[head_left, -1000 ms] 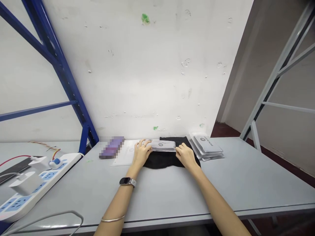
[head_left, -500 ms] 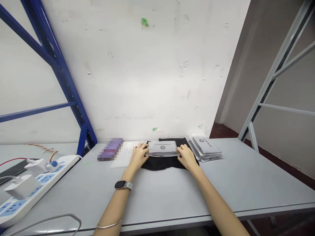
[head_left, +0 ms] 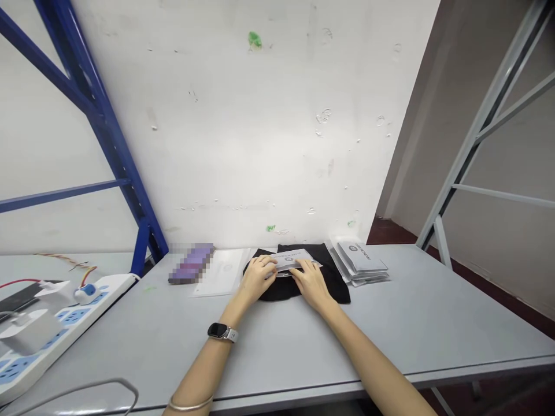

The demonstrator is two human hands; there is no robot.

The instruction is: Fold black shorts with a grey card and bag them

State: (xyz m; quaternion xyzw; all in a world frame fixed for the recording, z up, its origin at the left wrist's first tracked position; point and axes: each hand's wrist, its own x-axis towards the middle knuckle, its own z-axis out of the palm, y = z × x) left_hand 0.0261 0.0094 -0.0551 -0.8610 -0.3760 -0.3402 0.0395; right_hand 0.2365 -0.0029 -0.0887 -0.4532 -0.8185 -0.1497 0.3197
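A grey-and-white printed plastic packet lies over a black cloth near the wall. My left hand, with a ring on a finger, has its bent fingers closed on the packet's near left part. My right hand grips the near edge further right, its fingertips over the packet. Part of the packet is hidden beneath my fingers. Just right of the cloth sits a stack of similar printed packets. White translucent sheets or bags lie to the left of my left hand.
A purple pixelated item is at the table's back left. A white power strip with plugs runs along the left side, and a grey cable curls at the front. Blue rack uprights and the white wall bound the grey table.
Both hands have moved closer together. My right hand has shifted left from the packet's right end to its near edge, and the packet now sits slightly tilted.
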